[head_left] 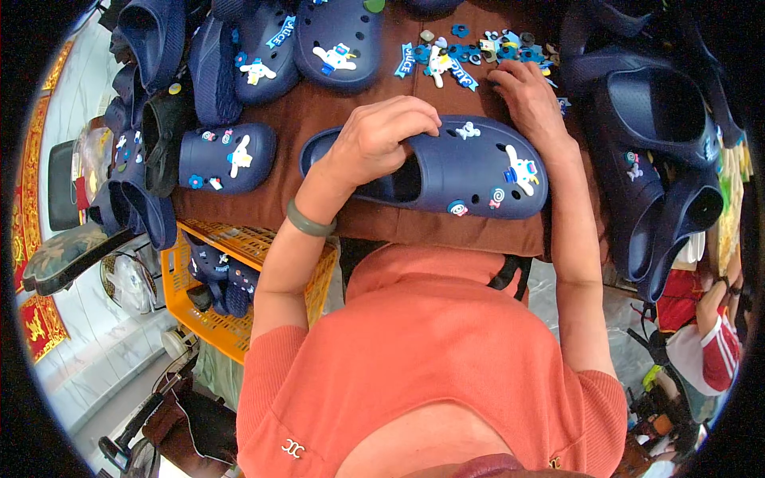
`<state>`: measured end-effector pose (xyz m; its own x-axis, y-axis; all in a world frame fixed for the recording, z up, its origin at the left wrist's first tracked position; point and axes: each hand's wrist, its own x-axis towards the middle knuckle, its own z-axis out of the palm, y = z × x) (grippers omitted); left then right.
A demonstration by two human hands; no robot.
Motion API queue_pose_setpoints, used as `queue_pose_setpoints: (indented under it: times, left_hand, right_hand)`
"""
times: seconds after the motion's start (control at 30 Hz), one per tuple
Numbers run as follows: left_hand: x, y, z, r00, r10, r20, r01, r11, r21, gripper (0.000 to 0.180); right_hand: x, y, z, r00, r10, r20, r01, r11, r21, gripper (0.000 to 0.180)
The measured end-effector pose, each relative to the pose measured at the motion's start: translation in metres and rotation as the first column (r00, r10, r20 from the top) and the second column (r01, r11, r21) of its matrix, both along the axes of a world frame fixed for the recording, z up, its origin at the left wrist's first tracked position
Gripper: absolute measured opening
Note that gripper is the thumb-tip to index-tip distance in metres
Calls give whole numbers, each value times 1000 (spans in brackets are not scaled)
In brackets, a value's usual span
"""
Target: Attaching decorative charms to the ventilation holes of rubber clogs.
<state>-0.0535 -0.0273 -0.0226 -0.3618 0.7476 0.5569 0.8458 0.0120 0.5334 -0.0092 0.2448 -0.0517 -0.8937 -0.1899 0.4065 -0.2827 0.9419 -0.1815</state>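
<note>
A navy blue clog (454, 163) lies sideways before me on a brown cloth, its toe pointing right. White, blue and pink charms are fitted in several of its holes; other holes are bare. My left hand (382, 135) is closed over the rim of its foot opening, fingertips hidden inside. Beyond the toe, my right hand (526, 95) rests at the near edge of a pile of small charms (514, 48), fingers bent and slightly apart, with nothing visible in them. Beside the pile lie a white character charm (438, 65) and blue ribbon-shaped charms (464, 77).
Decorated navy clogs (339, 44) stand along the far left, one (227, 159) nearer on the left. More clogs (653, 119) are stacked at the right. A yellow crate (203, 327) with clogs stands below the table's left edge. Another person's arm (709, 307) shows far right.
</note>
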Motion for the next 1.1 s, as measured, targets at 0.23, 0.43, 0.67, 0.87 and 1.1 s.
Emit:
queue_pose_setpoints:
  times: [0.23, 0.43, 0.67, 0.87, 1.1]
  left_hand:
    - [1, 0, 2, 1000, 1, 7, -1, 1000, -2, 35]
    - [1, 0, 2, 1000, 3, 5, -3, 1000, -7, 35]
    - [0, 0, 0, 1000, -5, -1, 5, 1000, 3, 35]
    - [1, -2, 2, 1000, -6, 27, 7, 1000, -12, 36]
    - [2, 0, 4, 999, 10, 35, -9, 1000, -26, 37]
  right_hand:
    - [4, 4, 1, 999, -39, 23, 39, 999, -14, 23]
    - [4, 7, -1, 999, -17, -47, 14, 997, -74, 27]
    - [6, 8, 7, 989, -89, -118, 35, 916, -400, 17]
    - [21, -19, 36, 994, 21, 105, 45, 810, -584, 17]
    - [26, -53, 47, 901, 391, 189, -153, 692, -706, 19]
